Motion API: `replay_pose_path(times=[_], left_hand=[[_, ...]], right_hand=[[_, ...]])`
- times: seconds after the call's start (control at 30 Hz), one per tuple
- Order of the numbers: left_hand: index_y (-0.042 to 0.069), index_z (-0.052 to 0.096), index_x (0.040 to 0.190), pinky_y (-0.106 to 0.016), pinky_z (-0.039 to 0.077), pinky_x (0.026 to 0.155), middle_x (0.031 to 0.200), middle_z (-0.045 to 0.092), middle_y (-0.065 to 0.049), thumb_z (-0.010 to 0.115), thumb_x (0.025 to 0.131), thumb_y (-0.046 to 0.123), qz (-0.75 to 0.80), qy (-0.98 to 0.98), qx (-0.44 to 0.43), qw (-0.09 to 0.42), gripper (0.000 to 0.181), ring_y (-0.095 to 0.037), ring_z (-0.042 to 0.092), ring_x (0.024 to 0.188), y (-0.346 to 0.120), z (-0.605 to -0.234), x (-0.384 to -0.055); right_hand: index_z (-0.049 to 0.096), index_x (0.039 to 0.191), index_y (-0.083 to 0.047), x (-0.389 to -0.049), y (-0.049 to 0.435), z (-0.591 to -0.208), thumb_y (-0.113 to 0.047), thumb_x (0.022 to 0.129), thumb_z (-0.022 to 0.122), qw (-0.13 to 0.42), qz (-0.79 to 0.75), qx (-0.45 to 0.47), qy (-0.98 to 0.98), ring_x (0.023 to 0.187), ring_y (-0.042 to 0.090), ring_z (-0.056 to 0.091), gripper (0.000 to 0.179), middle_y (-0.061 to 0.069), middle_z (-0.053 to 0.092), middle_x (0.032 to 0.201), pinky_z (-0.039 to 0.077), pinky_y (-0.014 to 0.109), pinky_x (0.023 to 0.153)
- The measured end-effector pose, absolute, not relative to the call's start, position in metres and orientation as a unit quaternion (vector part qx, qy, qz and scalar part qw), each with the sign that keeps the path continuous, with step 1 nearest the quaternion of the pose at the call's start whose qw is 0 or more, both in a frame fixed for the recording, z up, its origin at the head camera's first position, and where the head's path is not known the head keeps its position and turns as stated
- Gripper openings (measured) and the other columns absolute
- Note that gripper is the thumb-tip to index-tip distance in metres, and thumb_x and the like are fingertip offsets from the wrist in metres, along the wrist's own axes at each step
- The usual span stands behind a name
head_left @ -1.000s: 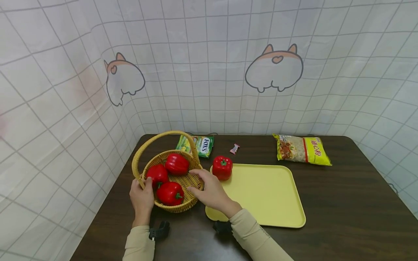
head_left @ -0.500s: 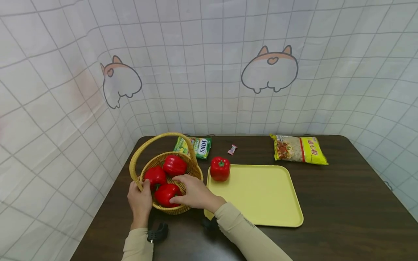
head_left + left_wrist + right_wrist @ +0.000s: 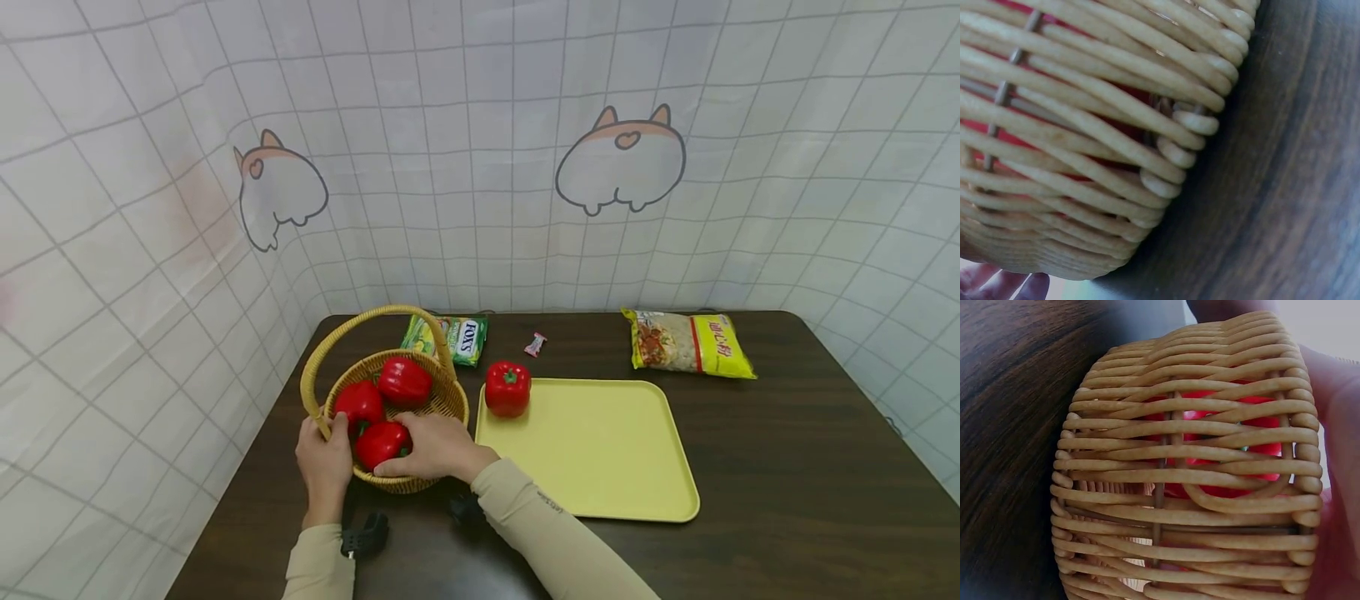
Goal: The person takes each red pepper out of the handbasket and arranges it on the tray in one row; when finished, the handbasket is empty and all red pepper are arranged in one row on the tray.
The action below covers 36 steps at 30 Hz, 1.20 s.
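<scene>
A woven wicker basket [image 3: 450, 402] with a tall arched handle [image 3: 367, 315] stands at the left of the table. Inside lie three red bell peppers: one at the back [image 3: 405, 381], one at the left [image 3: 360, 403], one at the front [image 3: 381, 444]. My left hand [image 3: 325, 458] grips the basket's left rim near the handle's base, thumb on the inner side. Reaching over the right rim, my right hand [image 3: 437, 447] holds the front pepper between thumb and fingers. Both wrist views show mainly the basket's woven wall [image 3: 1085, 119], with red showing through the gaps [image 3: 1210, 419].
A yellow tray [image 3: 600, 450] lies right of the basket, with another red bell pepper [image 3: 507, 390] at its back left corner. Behind are a green FOX'S packet [image 3: 467, 340], a small wrapped candy [image 3: 536, 344] and a yellow-ended food bag [image 3: 686, 343] at the back right.
My right hand has moved left and down from the basket's right rim onto the front pepper and closed around it. The left hand keeps its grip on the basket.
</scene>
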State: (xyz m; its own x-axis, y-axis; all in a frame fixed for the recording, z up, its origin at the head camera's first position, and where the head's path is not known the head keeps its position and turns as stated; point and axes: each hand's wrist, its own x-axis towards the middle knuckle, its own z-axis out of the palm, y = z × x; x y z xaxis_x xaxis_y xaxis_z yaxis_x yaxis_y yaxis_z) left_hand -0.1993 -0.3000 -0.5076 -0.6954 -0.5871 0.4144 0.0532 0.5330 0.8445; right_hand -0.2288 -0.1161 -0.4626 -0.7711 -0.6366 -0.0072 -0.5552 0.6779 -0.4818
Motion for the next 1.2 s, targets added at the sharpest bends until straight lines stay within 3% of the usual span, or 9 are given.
replay_pose_path(times=[0.23,0.43,0.7,1.2], left_hand=[[0.002,0.051,0.073,-0.054,0.039,0.09,0.122,0.06,-0.022,0.057,0.096,0.02,-0.45,-0.806,0.165,0.347,0.03,-0.044,0.054,0.111,-0.3,-0.51,-0.199],[0.002,0.052,0.074,-0.054,0.039,0.092,0.122,0.06,-0.023,0.058,0.095,0.019,-0.447,-0.806,0.168,0.35,0.028,-0.045,0.054,0.112,-0.299,-0.512,-0.2],[0.001,0.051,0.073,-0.055,0.039,0.09,0.121,0.06,-0.025,0.058,0.095,0.016,-0.446,-0.803,0.161,0.361,0.028,-0.046,0.054,0.111,-0.3,-0.507,-0.198],[0.0,0.053,0.074,-0.055,0.039,0.094,0.121,0.059,-0.025,0.059,0.095,0.016,-0.451,-0.801,0.16,0.36,0.028,-0.045,0.053,0.112,-0.301,-0.509,-0.199]], right_hand=[[0.044,0.139,-0.014,-0.226,-0.11,-0.463,-0.057,0.075,0.071,0.087,-0.267,-0.321,0.904,0.094,0.013,0.061,0.082,0.0,0.065,0.116,0.051,0.031,0.081],[0.038,0.142,-0.01,-0.225,-0.093,-0.46,-0.044,0.077,0.075,0.087,-0.341,-0.337,0.874,0.107,0.015,0.057,0.083,0.003,0.055,0.129,0.05,0.031,0.088],[0.035,0.139,-0.015,-0.219,-0.073,-0.462,-0.032,0.076,0.078,0.038,-0.453,-0.32,0.831,0.111,0.014,0.051,0.079,0.0,0.044,0.131,0.05,0.028,0.088],[0.036,0.142,-0.023,-0.213,-0.046,-0.466,-0.027,0.076,0.077,-0.015,-0.555,-0.294,0.779,0.118,0.014,0.049,0.077,-0.006,0.045,0.133,0.051,0.033,0.088]])
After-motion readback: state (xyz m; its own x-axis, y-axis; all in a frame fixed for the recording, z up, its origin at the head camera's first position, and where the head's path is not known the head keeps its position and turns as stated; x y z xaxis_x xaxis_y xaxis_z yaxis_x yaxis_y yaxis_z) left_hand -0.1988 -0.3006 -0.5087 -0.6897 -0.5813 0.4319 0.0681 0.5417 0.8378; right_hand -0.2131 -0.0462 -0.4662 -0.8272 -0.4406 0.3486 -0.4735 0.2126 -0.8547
